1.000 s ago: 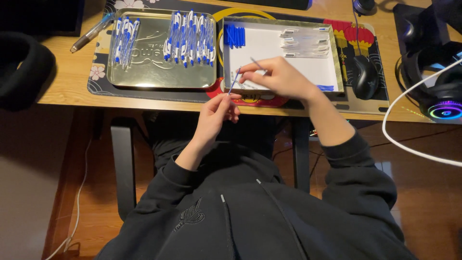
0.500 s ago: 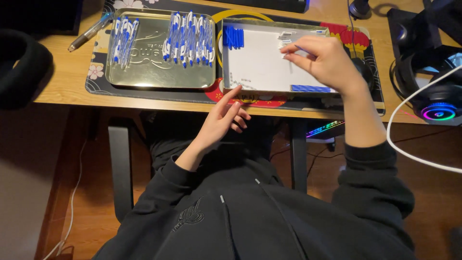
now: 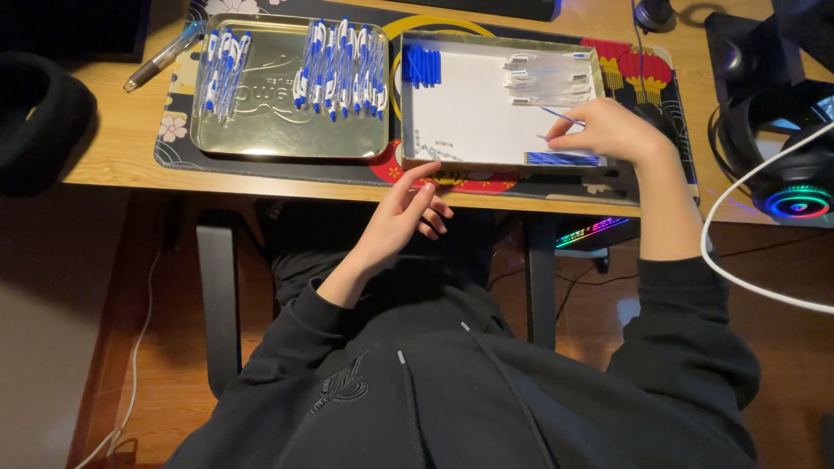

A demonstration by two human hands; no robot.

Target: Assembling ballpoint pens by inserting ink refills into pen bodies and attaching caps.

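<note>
Hands at a box of pen parts

Upper left, a metal tray (image 3: 261,143) holds 2 rows of pens (image 3: 339,65). At centre, the left hand (image 3: 407,213) hangs loosely curled, empty. Upper right, the right hand (image 3: 608,130) pinches a thin blue refill (image 3: 563,116) inside the white box (image 3: 473,122).

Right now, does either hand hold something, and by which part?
The right hand pinches a thin blue refill at its lower end, over the white tray. The left hand holds nothing.
</note>
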